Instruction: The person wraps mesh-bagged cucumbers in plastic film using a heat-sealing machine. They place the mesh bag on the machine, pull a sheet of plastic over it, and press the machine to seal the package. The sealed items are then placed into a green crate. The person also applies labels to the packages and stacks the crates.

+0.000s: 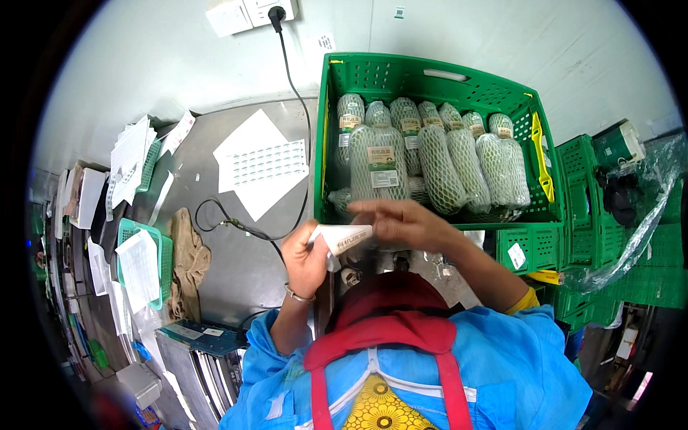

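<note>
My left hand (304, 261) is closed on a small white printed label (347, 238), pinched between thumb and fingers. My right hand (405, 226) is at the label's right edge, index finger stretched leftward and the others loosely bent; whether it grips the label is unclear. Just beyond both hands sits a green plastic crate (437, 64) holding several pale, net-sleeved packages (455, 172), most with printed bands or stickers, laid in rows.
A steel table (236, 287) bears loose label sheets (261, 165), a black cable (287, 72), brown cloth (190, 279) and green baskets with papers (140, 265). More green crates (591, 215), partly under clear plastic film (659, 208), stand at right. A wall with sockets (244, 14) rises behind.
</note>
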Action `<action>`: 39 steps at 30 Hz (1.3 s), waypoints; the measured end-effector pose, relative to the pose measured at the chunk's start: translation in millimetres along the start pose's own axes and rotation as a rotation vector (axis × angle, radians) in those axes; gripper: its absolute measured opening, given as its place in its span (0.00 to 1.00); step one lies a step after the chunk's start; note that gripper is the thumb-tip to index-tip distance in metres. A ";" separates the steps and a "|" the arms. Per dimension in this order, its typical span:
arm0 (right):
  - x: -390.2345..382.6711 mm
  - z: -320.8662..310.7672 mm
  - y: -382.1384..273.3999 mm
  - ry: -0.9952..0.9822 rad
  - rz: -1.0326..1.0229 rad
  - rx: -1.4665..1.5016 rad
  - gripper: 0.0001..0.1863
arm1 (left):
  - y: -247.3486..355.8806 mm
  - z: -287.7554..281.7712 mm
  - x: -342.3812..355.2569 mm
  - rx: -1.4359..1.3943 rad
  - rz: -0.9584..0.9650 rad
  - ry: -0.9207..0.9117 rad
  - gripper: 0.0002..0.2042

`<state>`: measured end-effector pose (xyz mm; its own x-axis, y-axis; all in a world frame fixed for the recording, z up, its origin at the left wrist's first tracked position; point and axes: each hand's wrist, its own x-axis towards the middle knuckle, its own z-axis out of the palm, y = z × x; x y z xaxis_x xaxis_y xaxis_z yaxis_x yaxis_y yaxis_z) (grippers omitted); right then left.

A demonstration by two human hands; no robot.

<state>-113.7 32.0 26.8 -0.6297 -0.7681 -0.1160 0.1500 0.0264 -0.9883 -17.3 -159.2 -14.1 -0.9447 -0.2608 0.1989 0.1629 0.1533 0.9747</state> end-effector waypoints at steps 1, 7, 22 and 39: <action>-5.9 9.1 -2.8 -0.025 -0.017 0.193 0.12 | 3.5 4.4 7.6 0.058 0.106 0.008 0.06; -28.0 8.5 -14.1 0.230 -0.103 -0.159 0.07 | 23.0 42.9 30.4 0.050 0.403 -0.091 0.06; -23.2 -191.2 40.4 0.402 0.104 -0.581 0.21 | 37.1 94.9 19.1 0.048 0.348 -0.245 0.08; -82.8 -62.4 -2.8 0.204 -0.099 0.121 0.22 | 52.6 110.4 56.9 0.541 0.722 -0.173 0.17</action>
<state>-109.5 135.4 33.0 -0.7850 -0.6176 -0.0492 0.1627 -0.1289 -0.9782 -94.0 -60.7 37.2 -0.7017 0.2113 0.6804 0.6157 0.6604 0.4298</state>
